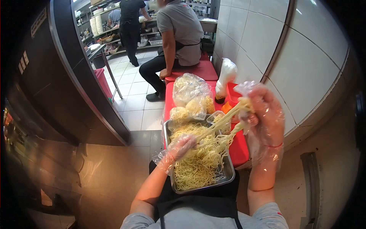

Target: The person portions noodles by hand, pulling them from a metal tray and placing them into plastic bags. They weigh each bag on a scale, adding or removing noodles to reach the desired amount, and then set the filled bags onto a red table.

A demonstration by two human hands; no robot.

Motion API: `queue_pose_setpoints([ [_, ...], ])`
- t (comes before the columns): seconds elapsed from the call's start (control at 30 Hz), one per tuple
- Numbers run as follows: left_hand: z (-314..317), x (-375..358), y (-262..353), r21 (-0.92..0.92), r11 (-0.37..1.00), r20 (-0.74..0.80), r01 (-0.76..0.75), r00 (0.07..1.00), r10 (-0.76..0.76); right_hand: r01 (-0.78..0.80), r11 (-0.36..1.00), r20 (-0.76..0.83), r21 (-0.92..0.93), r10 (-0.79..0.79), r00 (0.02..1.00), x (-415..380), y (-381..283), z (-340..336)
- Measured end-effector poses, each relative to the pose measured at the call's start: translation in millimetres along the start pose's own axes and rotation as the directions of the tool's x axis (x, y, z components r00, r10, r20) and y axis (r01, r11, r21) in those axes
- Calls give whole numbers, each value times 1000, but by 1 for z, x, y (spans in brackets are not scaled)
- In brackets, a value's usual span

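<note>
Clear plastic gloves cover both my hands. A bundle of pale yellow noodles (213, 130) stretches between them above a metal tray (231, 176). My right hand (267, 108), raised at the right, grips the upper end of the bundle, and some strands hang down from it. Lower and to the left, my left hand (183, 147) is closed around the other end, just over the tray. Loose noodles (194, 173) fill much of the tray, which rests partly on my lap and partly on a red bench.
Bagged noodles (188, 89) lie beyond the tray on the red bench (240, 150). A small clear container (218, 117), orange and red containers (231, 93) and a wrapped bottle (225, 78) stand at the right, near the tiled wall. A seated person (179, 34) and a standing person (131, 26) are farther back.
</note>
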State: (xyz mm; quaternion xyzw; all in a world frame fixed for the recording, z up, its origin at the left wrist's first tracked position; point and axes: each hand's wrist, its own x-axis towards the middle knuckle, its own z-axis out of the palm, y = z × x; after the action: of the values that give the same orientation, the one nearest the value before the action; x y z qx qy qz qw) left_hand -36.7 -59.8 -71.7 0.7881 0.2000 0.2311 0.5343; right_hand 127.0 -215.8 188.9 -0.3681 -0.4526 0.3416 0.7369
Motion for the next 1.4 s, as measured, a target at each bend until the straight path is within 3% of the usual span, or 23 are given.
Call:
queue_pose_setpoints([
  [0.1, -2, -4, 13, 344, 929, -135, -136, 972, 192, 87, 988, 37, 124, -92, 995, 7, 7, -8],
  [0.13, -4, -3, 23, 259, 952, -133, -161, 971, 200, 106, 981, 56, 162, -116, 992, 9, 12, -12],
  [0.17, -9, 1, 36, 171, 968, -133, -184, 969, 208, 63, 997, -95, 53, -58, 994, 6, 20, 3],
  [0.27, -22, 5, 81, -149, 955, -173, -255, 958, 229, -193, 958, 120, -211, 222, 968, 5, 60, -19],
  [0.33, -33, 5, 116, -444, 863, -167, -243, 968, 187, -245, 930, 106, -273, 283, 953, -3, 91, -29],
  [0.47, -53, 16, 174, -204, 881, -277, -428, 888, 367, -109, 838, 181, -535, 239, 954, -15, 143, -62],
  [0.5, -59, 21, 182, -152, 883, -251, -445, 881, 401, -313, 839, 108, -444, 397, 911, -17, 140, -60],
  [0.53, -61, 25, 187, 166, 893, -232, -419, 863, 448, -294, 837, 102, -462, 380, 920, -18, 139, -62],
  [0.57, -64, 29, 192, 467, 809, -212, -357, 843, 494, -274, 833, 96, -480, 361, 928, -20, 139, -65],
  [0.67, -51, 42, 131, 478, 742, -27, -470, 836, 547, -244, 859, 47, -451, 296, 954, -23, 139, -72],
  [0.73, -34, 35, 112, 810, 543, -80, -223, 875, 478, -251, 888, 8, -386, 275, 961, -27, 140, -77],
  [0.8, -14, 21, 100, 867, 498, -245, -37, 837, 489, -280, 910, -13, -306, 290, 957, -31, 143, -78],
  [0.83, -13, 21, 102, 751, 659, -177, -33, 952, 250, -345, 911, -7, -224, 353, 936, -32, 141, -75],
  [0.87, -14, 15, 124, 613, 789, -53, 25, 999, 9, -359, 916, -7, -176, 364, 932, -33, 143, -74],
  [0.9, -14, 11, 135, 465, 875, 116, 133, 971, -209, -376, 918, -7, -128, 378, 926, -36, 147, -73],
  [1.0, 4, 1, 102, 473, 875, 154, 103, 968, -197, -401, 915, -10, -36, 401, 916, -45, 163, -71],
  [1.03, 20, -5, 64, 691, 705, 65, -161, 985, 160, -410, 912, 4, -16, 410, 912, -49, 168, -69],
  [1.13, 20, -12, 82, 299, 954, 86, 27, 995, -55, -462, 887, 39, 13, 461, 886, -61, 183, -63],
  [1.17, 24, -10, 76, 23, 997, 86, 71, 994, -73, -483, 875, 34, -9, 483, 875, -66, 186, -59],
  [1.23, 28, -4, 52, 14, 993, 6, -119, 993, 118, -505, 862, 44, -42, 507, 861, -71, 189, -55],
  [1.3, 20, -6, 64, -116, 989, 71, -93, 992, 101, -506, 861, 77, -62, 509, 857, -72, 189, -53],
  [1.4, 23, -4, 44, -357, 929, 32, 101, 995, -96, -461, 877, 103, -135, 475, 874, -73, 193, -53],
])
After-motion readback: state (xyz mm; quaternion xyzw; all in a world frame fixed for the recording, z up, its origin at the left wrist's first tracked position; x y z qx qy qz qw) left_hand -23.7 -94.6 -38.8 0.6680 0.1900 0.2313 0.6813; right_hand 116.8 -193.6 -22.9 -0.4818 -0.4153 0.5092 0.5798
